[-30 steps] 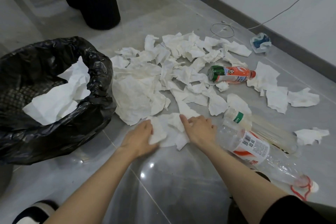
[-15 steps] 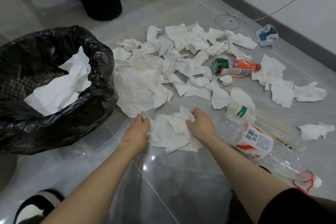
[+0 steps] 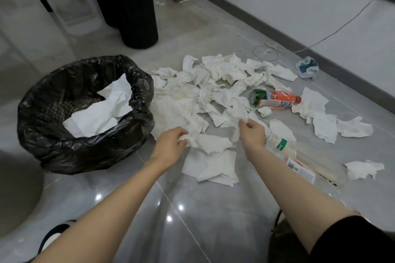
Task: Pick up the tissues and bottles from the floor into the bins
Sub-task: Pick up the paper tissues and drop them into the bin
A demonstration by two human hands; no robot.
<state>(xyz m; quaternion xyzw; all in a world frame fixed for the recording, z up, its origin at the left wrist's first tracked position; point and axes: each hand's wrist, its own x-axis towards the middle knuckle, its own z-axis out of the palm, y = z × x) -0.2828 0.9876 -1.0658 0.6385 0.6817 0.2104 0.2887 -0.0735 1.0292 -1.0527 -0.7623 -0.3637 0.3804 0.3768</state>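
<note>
Black-lined bin [image 3: 89, 151] at the left, mouth open, a few sheets inside. Right of the bin, a broad spread of tissues [image 3: 213, 83] on the floor, most not yet collected. Farther right of the bin, clear bottles [image 3: 300, 170] lying flat, with an orange bottle [image 3: 275, 98] beyond.

Just right of the bin's rim, left hand [image 3: 171, 145], fingers curled on a crumpled sheet [image 3: 205, 142]. Right hand [image 3: 253, 132] pinching another sheet [image 3: 240, 111].

Likely to shed loose layers on the way to the bin, with only thin edges pinched. May set the clear bottles rolling if brushed. Could drag the slack liner inward.
</note>
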